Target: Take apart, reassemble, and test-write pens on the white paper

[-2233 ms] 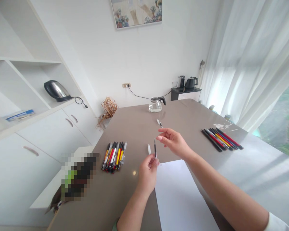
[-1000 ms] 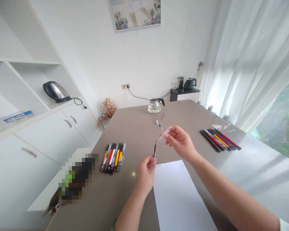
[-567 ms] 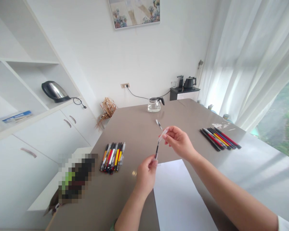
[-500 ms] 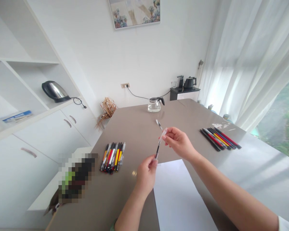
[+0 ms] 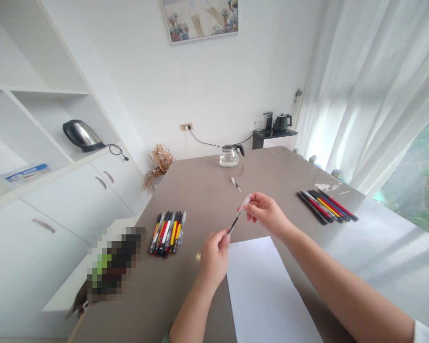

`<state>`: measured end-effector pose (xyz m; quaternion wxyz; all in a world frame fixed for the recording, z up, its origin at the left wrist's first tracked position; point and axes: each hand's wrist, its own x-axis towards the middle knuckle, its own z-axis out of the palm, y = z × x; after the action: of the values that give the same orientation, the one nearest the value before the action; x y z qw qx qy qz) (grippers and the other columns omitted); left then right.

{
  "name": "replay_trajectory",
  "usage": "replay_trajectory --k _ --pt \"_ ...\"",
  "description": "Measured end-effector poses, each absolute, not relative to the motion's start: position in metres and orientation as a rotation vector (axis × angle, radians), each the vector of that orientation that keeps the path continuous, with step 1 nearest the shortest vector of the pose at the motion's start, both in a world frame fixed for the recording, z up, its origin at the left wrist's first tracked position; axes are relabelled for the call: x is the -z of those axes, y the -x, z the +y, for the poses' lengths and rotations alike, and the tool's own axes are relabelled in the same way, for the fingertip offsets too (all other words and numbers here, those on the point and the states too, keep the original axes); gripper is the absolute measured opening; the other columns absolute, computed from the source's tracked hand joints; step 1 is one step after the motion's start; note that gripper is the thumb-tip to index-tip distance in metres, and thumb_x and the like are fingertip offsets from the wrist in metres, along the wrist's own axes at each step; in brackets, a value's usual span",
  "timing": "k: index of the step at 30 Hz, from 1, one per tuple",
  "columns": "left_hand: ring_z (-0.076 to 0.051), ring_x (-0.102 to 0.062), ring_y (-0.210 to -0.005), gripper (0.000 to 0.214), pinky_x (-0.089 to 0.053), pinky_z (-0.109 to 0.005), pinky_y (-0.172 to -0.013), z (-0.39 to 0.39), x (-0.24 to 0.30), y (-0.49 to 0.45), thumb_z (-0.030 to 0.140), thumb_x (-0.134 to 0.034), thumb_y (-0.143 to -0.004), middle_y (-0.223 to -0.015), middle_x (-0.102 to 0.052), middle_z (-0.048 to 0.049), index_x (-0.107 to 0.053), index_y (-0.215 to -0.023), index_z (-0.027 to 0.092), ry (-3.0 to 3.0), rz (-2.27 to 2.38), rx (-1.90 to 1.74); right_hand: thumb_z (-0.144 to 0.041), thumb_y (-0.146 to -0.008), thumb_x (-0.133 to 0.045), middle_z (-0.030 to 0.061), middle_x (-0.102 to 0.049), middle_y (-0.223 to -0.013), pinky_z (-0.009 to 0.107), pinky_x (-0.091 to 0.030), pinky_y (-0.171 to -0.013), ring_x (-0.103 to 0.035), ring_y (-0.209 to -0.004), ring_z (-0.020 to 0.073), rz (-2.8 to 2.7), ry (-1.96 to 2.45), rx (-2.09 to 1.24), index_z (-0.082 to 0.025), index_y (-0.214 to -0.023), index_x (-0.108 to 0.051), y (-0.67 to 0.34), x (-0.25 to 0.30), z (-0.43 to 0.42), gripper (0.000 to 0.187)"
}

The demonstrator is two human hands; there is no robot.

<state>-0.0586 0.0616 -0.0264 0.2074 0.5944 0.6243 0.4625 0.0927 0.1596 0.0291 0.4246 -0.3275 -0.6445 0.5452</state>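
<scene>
A clear pen with a dark core (image 5: 235, 221) slants between my two hands above the table. Its lower end is pinched in my left hand (image 5: 214, 259), near the top left corner of a white sheet of paper (image 5: 268, 286). My right hand (image 5: 266, 212) is closed on the see-through upper end, which looks like a cap; whether it is joined to the barrel I cannot tell. Small faint marks show at the paper's top edge. Beyond my hands lies a short clear-and-black pen piece (image 5: 236, 184), apart from them.
To the left lies a bundle of several pens (image 5: 167, 233); at the right, another row of pens (image 5: 327, 206). A glass pot (image 5: 229, 156) with a black handle stands at the table's (image 5: 200, 190) far end. A pixelated dark item (image 5: 116, 267) sits beside the left edge.
The pen tilts further to the right. My right hand has shifted slightly right and down, and my left hand slightly left.
</scene>
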Motion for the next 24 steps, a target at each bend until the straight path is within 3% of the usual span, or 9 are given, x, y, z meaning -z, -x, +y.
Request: replay_trajectory --k 11,18,24 --pt "-0.018 -0.056 -0.083 0.031 -0.043 -0.029 -0.072 0.060 0.025 0.059 0.033 -0.038 -0.082 -0.091 -0.059 -0.0083 -0.055 -0.102 0.017 -1.628 1.766 -1.258 -0.026 -0.067 -0.054 0.0036 -0.063 -0.073 0.020 -0.039 -0.043 -0.053 -0.051 0.0090 -1.629 0.844 -1.544 -0.017 -0.075 -0.050 -0.080 -0.020 0.150 0.013" --pt "-0.015 -0.058 -0.067 0.030 -0.044 -0.027 -0.064 0.059 0.023 0.058 0.034 -0.038 -0.082 -0.078 -0.063 -0.0049 -0.055 -0.101 0.019 -1.544 1.750 -1.273 -0.025 -0.066 -0.054 -0.0001 -0.059 -0.066 0.019 -0.039 -0.044 -0.051 -0.050 0.0079 -1.605 0.853 -1.568 -0.017 -0.070 -0.053 -0.081 -0.016 0.152 0.009" --pt "-0.016 -0.058 -0.072 0.030 -0.044 -0.025 -0.064 0.060 0.021 0.059 0.034 -0.040 -0.081 -0.082 -0.063 -0.0058 -0.056 -0.101 0.018 -1.558 1.727 -1.276 -0.027 -0.065 -0.056 0.0001 -0.059 -0.067 0.019 -0.040 -0.046 -0.051 -0.050 0.0075 -1.579 0.810 -1.621 -0.017 -0.072 -0.052 -0.079 -0.015 0.151 0.012"
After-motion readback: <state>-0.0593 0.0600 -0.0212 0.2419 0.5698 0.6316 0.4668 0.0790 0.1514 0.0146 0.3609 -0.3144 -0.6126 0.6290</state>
